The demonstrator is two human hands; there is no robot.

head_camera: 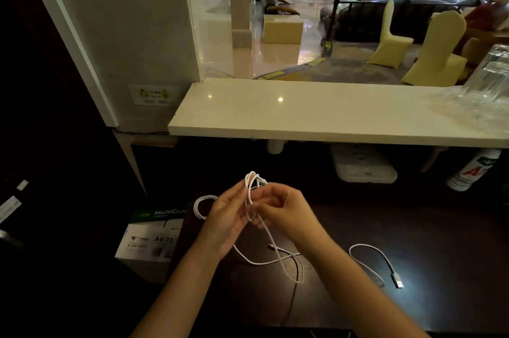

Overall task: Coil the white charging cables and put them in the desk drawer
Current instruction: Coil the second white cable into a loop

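Note:
Above the dark desk (413, 227), my left hand (228, 222) pinches a few narrow loops of a white charging cable (249, 191). My right hand (283, 211) grips the same cable just beside the loops. The cable's loose tail drops from my hands and curls on the desk (292, 268). Behind my left hand lies another white loop (199, 206). A second white cable (380, 257) with a USB plug rests uncoiled on the desk at the right. No drawer is visible.
A box of A4 copy paper (148, 241) stands below the desk's left edge. A white stone counter (330, 114) runs above the desk's far side. Under it are a white power strip (363, 166) and a bottle (473, 172). Clear plastic wrap (482, 95) sits at the counter's right.

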